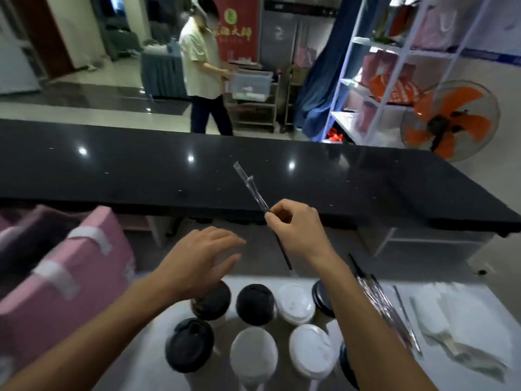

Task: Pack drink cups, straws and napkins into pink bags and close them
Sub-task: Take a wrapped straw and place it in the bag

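My right hand (298, 230) pinches wrapped straws (253, 190) that stick up and away over the black counter. My left hand (203, 258) hovers flat with straight fingers above the cups, holding nothing. Several lidded cups stand on the white table below, some with black lids (255, 303) and some with white lids (295, 303). Pink bags (64, 280) with white tape strips lie at the left. A pile of wrapped straws (386, 309) and white napkins (454, 328) lie to the right of my right forearm.
A long black counter (141, 167) runs across in front of the table. Beyond it a person (203, 66) carries a clear bin. White shelving (375, 80) with pink and orange bags and an orange fan (448, 119) stand at the right.
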`<action>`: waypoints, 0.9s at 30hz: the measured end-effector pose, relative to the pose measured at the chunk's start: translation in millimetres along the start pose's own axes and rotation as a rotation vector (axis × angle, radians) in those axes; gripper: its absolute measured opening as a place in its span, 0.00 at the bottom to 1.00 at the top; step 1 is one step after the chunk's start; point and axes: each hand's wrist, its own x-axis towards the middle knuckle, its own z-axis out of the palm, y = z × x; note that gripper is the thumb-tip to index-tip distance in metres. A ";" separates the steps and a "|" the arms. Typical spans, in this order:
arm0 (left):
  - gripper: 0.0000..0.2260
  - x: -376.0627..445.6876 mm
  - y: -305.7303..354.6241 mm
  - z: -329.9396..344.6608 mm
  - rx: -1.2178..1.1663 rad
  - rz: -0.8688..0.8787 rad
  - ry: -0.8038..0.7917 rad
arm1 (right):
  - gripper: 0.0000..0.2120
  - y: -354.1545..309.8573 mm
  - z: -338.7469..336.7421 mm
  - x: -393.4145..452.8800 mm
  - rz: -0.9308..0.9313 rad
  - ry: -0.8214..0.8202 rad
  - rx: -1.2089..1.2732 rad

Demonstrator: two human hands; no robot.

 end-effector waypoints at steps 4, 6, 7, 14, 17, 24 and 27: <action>0.16 -64.9 -49.2 -54.3 0.059 -0.129 0.102 | 0.07 -66.0 69.0 17.8 -0.109 -0.221 -0.027; 0.15 -99.6 -73.0 -78.6 0.080 -0.194 0.169 | 0.05 -97.7 104.0 23.5 -0.211 -0.323 -0.094; 0.15 -117.2 -85.4 -89.7 0.104 -0.222 0.203 | 0.04 -112.5 120.7 26.9 -0.280 -0.365 -0.148; 0.14 -225.3 -174.6 -128.8 0.184 -0.434 0.217 | 0.18 -189.2 245.8 68.3 -0.946 -0.340 -0.729; 0.11 -254.6 -194.6 -128.0 0.201 -0.481 0.195 | 0.26 -208.8 288.1 82.0 -1.072 -0.315 -0.854; 0.13 -287.2 -212.9 -135.3 0.212 -0.480 0.129 | 0.14 -223.6 337.4 93.9 -1.250 -0.386 -0.954; 0.14 -290.3 -215.8 -139.7 0.200 -0.450 0.131 | 0.11 -225.3 353.8 83.1 -1.310 -0.485 -0.933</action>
